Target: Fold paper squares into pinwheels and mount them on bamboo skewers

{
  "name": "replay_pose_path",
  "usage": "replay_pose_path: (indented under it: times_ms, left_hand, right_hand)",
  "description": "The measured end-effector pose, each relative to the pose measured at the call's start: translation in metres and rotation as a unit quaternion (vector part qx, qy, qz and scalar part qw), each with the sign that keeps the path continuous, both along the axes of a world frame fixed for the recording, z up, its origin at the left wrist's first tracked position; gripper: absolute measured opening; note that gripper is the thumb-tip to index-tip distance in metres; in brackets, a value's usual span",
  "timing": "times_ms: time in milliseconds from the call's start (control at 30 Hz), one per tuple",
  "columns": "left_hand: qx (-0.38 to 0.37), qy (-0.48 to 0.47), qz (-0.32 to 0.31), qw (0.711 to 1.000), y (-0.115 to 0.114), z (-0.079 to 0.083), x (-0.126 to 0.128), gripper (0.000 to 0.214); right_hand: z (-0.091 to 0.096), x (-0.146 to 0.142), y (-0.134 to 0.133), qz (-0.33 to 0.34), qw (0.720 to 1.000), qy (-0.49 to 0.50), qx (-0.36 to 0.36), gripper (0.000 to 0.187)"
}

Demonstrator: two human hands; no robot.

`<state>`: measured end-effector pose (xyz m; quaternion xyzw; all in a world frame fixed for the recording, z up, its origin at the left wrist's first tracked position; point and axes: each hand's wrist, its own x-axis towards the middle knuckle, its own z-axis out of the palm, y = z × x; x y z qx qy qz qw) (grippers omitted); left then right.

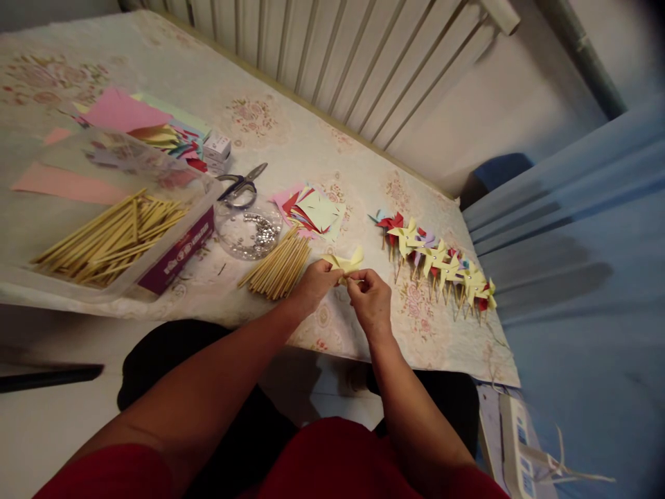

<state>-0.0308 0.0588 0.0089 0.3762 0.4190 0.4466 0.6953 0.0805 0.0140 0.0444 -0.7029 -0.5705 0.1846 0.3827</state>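
Near the front edge of the tabletop [291, 138], both hands meet over the flowery cloth. The left hand [314, 284] is curled almost shut, and its fingertips pinch a yellow paper pinwheel [346, 262]. The right hand [370, 298] is curled tight too and pinches the same pinwheel from the other side. The pinwheel is thin folded paper with pointy tips, and it sits just above the two hands.

Just left of the left hand lies a loose pile of sticks [278, 267], pale, thin and straight. Beside the pile is a round clear dish [249, 232] with small shiny bits inside. Metal scissors [242, 186] lie behind the dish. A clear plastic box [205, 190] on the far left holds many more sticks.

Flat cut paper squares [314, 210], pink, red and pale green, lie behind the hands. To the right, a row of finished pinwheels [436, 260] lies in a line, yellow, red and purple, each on a stick. Big soft sheets of coloured paper [125, 111] rest at the back left.
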Motion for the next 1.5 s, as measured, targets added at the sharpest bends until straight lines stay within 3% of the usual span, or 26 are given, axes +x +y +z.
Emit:
replay_pose_path:
  times_ms: [467,733,1267,1500]
  left_hand:
    - [0.021,-0.002,-0.016,1.000,0.000,-0.007,0.002,0.025]
    - [0.035,0.020,-0.018,0.999,-0.002,-0.001,0.000,0.023]
    - [0.050,0.021,-0.022,0.998,-0.001,-0.010,0.003,0.016]
    - [0.103,0.124,-0.020,0.987,0.002,-0.013,0.004,0.017]
  right_hand:
    - [-0.017,0.004,0.004,-0.009,0.997,-0.069,0.043,0.012]
    - [-0.022,0.007,0.005,-0.001,0.996,-0.079,0.041,0.013]
    - [-0.020,0.010,0.006,0.005,0.996,-0.082,0.026,0.013]
    - [-0.016,0.012,0.008,0.016,0.997,-0.069,0.009,0.012]
